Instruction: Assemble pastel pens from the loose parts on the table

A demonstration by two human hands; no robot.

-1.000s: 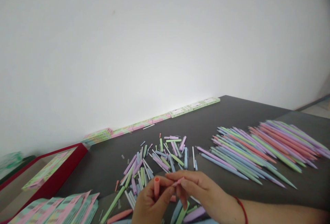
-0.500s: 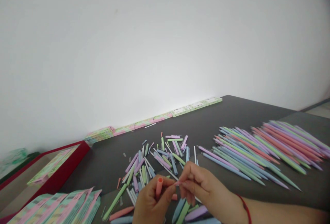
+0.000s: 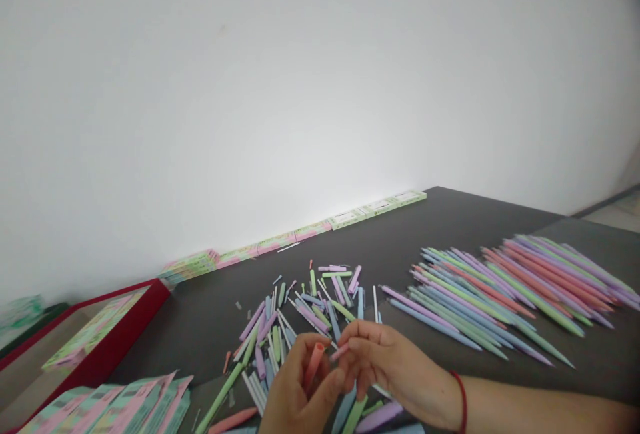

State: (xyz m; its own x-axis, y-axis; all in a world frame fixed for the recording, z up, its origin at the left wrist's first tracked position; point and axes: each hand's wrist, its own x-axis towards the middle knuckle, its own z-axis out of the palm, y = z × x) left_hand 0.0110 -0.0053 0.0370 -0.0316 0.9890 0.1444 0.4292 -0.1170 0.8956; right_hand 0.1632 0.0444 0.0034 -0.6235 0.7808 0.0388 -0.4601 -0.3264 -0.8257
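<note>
My left hand (image 3: 293, 397) is closed around a coral pen barrel (image 3: 314, 364), whose open hollow end points up. My right hand (image 3: 400, 367) pinches a small pink stick-like piece (image 3: 340, 352) between thumb and fingers, just right of the barrel's mouth and apart from it. What exactly the pink piece is, I cannot make out. Beyond both hands spreads a loose pile of pen parts (image 3: 305, 314), with barrels, short pieces and thin white refills in purple, green, blue and coral. Larger pen barrels (image 3: 380, 415) lie partly hidden under my hands.
Rows of pastel pens (image 3: 465, 301) lie on the dark table (image 3: 380, 247) to the right. At the left stands a red box (image 3: 125, 327) holding printed packs, with several pink-and-green packets (image 3: 115, 407) before it. Flat boxes (image 3: 280, 241) line the wall.
The fingertips of my hands have drawn slightly apart. More of the pink piece now shows in my right hand, and the coral barrel tilts more. The view has shifted a little.
</note>
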